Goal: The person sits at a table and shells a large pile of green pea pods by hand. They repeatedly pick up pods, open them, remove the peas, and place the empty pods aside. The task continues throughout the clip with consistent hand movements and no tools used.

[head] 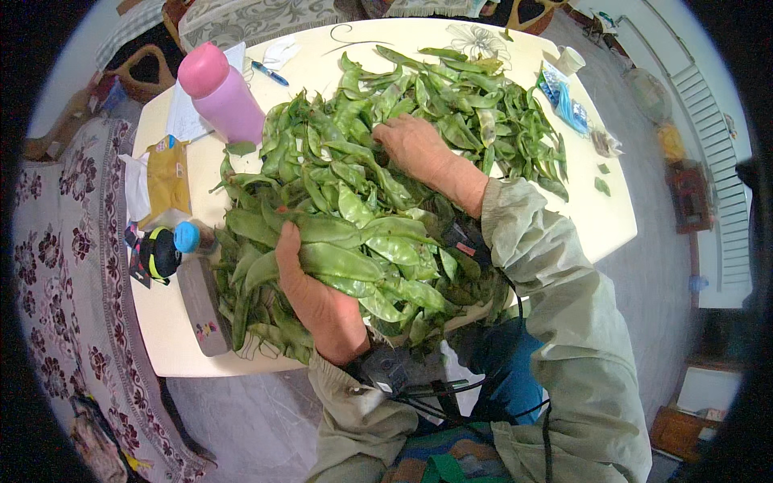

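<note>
A large heap of flat green bean pods (356,175) covers much of the pale tabletop (589,208). My left hand (320,296), low on the near side, holds a bunch of broad pods (338,259); its thumb lies over their left ends and its fingers are hidden beneath. Farther out, my right hand (416,148) rests on the heap with its fingers curled down among the pods. Its fingertips are partly hidden, so whether a pod is pinched there is unclear. Black devices with cables sit at both wrists.
Left of the heap stand a pink-capped lilac bottle (226,99), a yellow tissue pack (168,181), a blue-capped jar (188,236) and a grey case (205,308). A blue pen (270,73) lies behind. A white cup (569,61) and blue packet (561,99) are at far right.
</note>
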The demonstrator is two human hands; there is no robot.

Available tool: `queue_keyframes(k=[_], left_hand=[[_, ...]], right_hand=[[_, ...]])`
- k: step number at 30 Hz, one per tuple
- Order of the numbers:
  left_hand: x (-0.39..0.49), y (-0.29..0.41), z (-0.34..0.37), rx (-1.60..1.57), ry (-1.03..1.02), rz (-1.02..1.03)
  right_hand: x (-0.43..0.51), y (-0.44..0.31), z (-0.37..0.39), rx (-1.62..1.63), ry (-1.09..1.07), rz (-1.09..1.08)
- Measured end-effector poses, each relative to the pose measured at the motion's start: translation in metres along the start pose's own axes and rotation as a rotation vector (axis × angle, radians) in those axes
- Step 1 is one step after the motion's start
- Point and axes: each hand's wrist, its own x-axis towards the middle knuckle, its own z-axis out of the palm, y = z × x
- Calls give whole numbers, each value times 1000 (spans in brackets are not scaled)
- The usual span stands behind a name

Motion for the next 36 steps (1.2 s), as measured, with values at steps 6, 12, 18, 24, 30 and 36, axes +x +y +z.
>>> queue_keyframes(k=[6,12,18,24,30,36], left_hand=[[2,0,-4,-17,0,15],[3,-4,-5,-26,-9,14],[3,-2,-2,-3,-7,17],[-1,-1,-3,13,2,35],[2,0,-7,36,1,26],[4,-1,-7,5,-22,14]], right_hand=[[-8,43,-18,-68,1,212],[-10,37,-21,139,146,14],[9,13,-1,-12,-92,121],[0,52,-18,-21,54,272],[-22,84,-36,-33,156,317],[-40,104,-52,-1,188,404]])
